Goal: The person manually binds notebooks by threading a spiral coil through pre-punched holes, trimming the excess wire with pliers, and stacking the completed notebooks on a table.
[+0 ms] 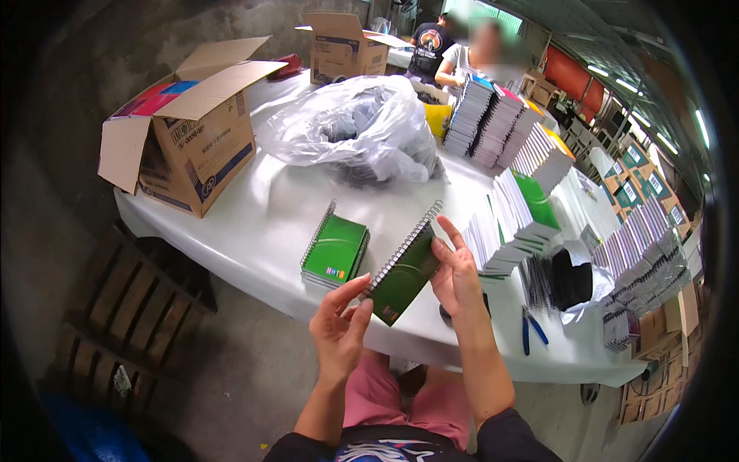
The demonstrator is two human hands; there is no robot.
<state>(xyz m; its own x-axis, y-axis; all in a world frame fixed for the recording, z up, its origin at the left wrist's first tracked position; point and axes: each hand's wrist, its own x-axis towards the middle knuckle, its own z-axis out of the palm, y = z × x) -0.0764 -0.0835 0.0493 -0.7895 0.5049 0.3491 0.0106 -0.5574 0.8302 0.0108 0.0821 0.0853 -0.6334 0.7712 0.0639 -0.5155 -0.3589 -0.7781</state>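
A green spiral notebook (404, 271) is held tilted above the table's front edge, its wire coil running along the upper left side. My left hand (342, 319) pinches its lower left corner by the coil. On the other side, my right hand (456, 269) grips the right edge, thumb on the cover and a finger stretched up past it. Just left of it lies a small stack of green spiral notebooks (339, 242), coils to the left. To the right of my right hand, a pair of blue-handled pliers (531, 329) rests on the table.
Uncoiled green-covered books (531, 204) stand piled at right, with black wire coils (543, 281) nearby. A plastic bag (369, 131) sits mid-table. An open carton (204, 146) stands at left, another carton (346, 50) behind. Tall notebook stacks (469, 115) rise before a person (477, 58).
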